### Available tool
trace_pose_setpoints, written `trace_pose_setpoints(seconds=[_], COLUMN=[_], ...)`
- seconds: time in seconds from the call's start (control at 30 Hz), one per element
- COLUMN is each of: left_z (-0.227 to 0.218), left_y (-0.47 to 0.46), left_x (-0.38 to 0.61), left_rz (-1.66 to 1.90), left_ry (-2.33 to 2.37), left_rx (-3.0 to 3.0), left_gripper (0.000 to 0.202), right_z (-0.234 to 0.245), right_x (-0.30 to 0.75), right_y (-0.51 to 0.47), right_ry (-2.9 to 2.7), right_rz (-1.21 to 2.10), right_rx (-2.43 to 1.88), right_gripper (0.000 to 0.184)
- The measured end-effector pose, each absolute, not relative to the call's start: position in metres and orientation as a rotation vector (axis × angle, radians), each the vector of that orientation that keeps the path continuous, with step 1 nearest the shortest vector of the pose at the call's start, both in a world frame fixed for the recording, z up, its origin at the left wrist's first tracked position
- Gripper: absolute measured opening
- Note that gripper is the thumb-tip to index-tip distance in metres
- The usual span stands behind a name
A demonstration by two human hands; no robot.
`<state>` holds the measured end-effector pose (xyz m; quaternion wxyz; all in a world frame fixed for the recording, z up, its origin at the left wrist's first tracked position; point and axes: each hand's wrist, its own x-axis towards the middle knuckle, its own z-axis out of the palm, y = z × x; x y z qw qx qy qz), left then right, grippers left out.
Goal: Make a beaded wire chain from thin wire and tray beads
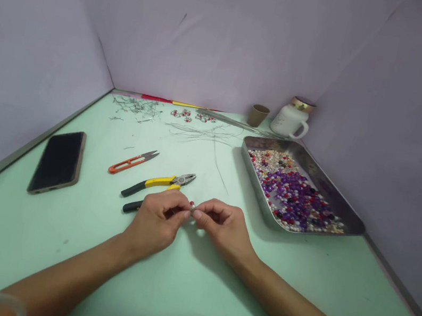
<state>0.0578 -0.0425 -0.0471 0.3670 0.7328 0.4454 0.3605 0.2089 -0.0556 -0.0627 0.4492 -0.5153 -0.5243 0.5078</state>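
My left hand (161, 216) and my right hand (227, 227) meet fingertip to fingertip over the middle of the table. Pinched between them is a small beaded piece (192, 206) with a red bead and pale or silvery parts; the fingers cover most of it. Both hands are closed on this piece. Partly behind my left hand lie pliers (161, 182) with yellow and black handles, jaws pointing right. Orange thread snips (133, 161) rest beyond them to the left.
At right stands a metal tray (258, 198) of mixed beads. A phone (57, 162) lies at left. Along the back are wire scraps (136, 107), finished-looking beaded pieces (186, 114), loose wires (202, 134), a brown cup (258, 116) and a white lidded mug (289, 119).
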Motion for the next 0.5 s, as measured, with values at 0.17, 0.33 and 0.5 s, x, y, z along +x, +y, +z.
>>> trace_pose_setpoints(seconds=[0.17,0.33,0.5], left_z=[-0.0464,-0.0443,-0.0444], left_y=[-0.0417,-0.0413,-0.0401], left_x=[0.0586,0.0599,0.0585], left_rz=[0.953,0.799,0.752], left_ry=[1.118,1.147,1.183], left_rx=[1.850,1.476,1.262], left_gripper=[0.011,0.009,0.012], right_z=[-0.0631,-0.0624,-0.0645], right_x=[0.2083,0.2070,0.2072], right_y=[-0.0549,-0.0566,-0.0589], right_ry=[-1.258,-1.336,-1.528], right_rz=[1.291,1.168,0.978], right_rx=[-1.297,-1.309,-1.236], right_gripper=[0.013,0.010,0.007])
